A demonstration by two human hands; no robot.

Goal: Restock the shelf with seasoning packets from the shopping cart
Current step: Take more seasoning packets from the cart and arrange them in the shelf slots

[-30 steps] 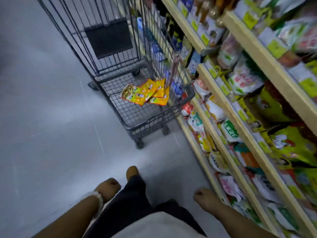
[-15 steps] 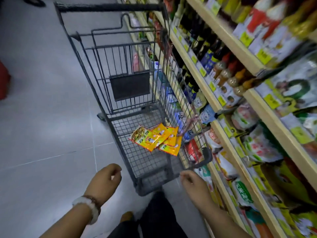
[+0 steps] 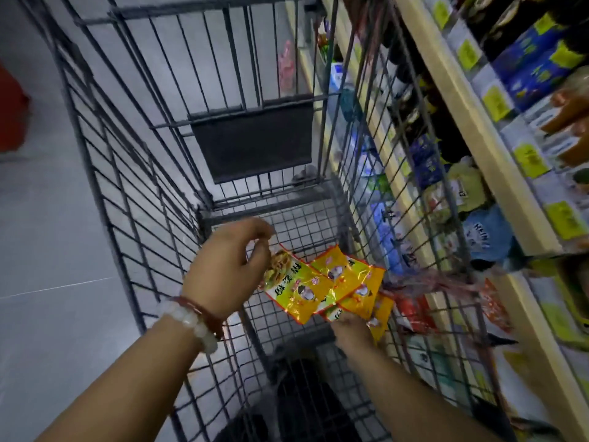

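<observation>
Several yellow seasoning packets (image 3: pixel 322 283) lie overlapping on the wire floor of the grey shopping cart (image 3: pixel 134 199). My left hand (image 3: pixel 226 272), with bead bracelets on its wrist, reaches into the cart, and its curled thumb and fingers pinch the upper-left corner of the leftmost packet. My right hand (image 3: pixel 352 330) is at the near edge of the pile. Its fingers are hidden under the packets and appear to grip them. The wooden shelf (image 3: pixel 471 122) stands directly right of the cart.
The shelf's tiers hold bottles, blue boxes and bagged goods with yellow price tags (image 3: pixel 529 161). The cart's right wall sits close against the shelf. A dark panel (image 3: pixel 255 141) hangs on the cart's far wall. Grey floor and a red object (image 3: pixel 12 116) lie to the left.
The view has closed in on the cart. Both hands moved from outside its near end down into the basket and took hold of the yellow packets.
</observation>
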